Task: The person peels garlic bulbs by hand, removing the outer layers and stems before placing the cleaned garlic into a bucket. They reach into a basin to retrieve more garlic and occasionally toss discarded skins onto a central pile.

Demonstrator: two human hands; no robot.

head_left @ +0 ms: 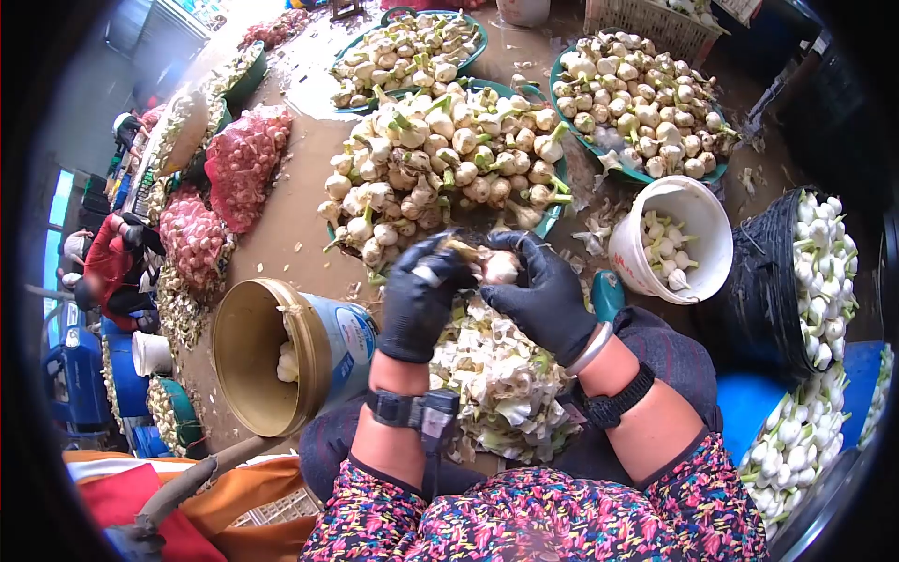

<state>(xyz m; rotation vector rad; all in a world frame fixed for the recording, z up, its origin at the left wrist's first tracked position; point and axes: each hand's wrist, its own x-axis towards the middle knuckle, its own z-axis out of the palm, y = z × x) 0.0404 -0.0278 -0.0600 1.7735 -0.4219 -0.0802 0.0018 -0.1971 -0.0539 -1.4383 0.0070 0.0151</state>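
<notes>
Both hands wear black gloves and meet in front of the body, above a heap of peeled garlic skins (501, 384). My right hand (541, 292) grips a garlic bulb (498, 267) that looks pinkish white. At the bulb's left side, my left hand (421, 292) is closed on a strip of brownish skin (461, 249). Just beyond the hands, a green basin (559, 201) holds a large pile of garlic bulbs with short green stems.
A tan bucket (225, 361) stands at the left, a white bucket (622, 245) at the right. Beside that is a black tub (770, 281) of peeled bulbs. Further basins and red mesh bags (248, 164) lie beyond. A person in red (110, 262) is at the far left.
</notes>
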